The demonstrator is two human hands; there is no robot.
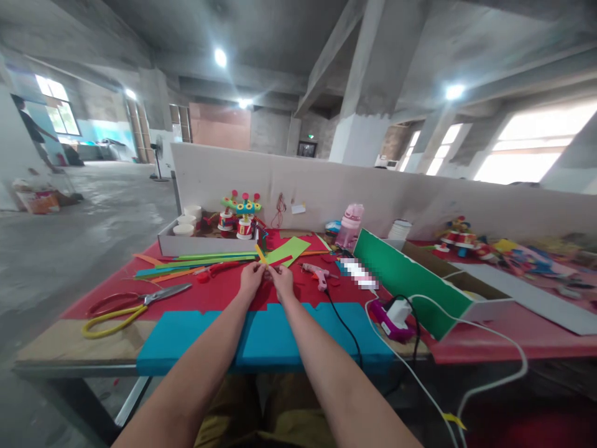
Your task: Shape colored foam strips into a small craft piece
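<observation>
My left hand (pixel 252 277) and my right hand (pixel 280 279) meet over the red table cover, fingers closed. Between them they pinch a narrow yellow strip (pixel 260 253), whose upper end sticks up to the left. Just behind my hands lies a light green sheet (pixel 295 249) with a small red strip on it. A pink glue gun (pixel 319 275) rests to the right of my right hand, its black cord running toward the table's front edge. Red-handled pliers (pixel 212 271) lie left of my left hand. Farther left are large scissors (pixel 140 305) with one red and one yellow handle loop.
Coloured strips (pixel 196 260) lie behind the scissors. A white box (pixel 168 243) holds cups and finished figures (pixel 245 225). To the right stand a pink bottle (pixel 349 225), a green-sided box (pixel 405 280) and a purple power strip (pixel 390 322) with trailing cables. A partition (pixel 261 171) closes the back.
</observation>
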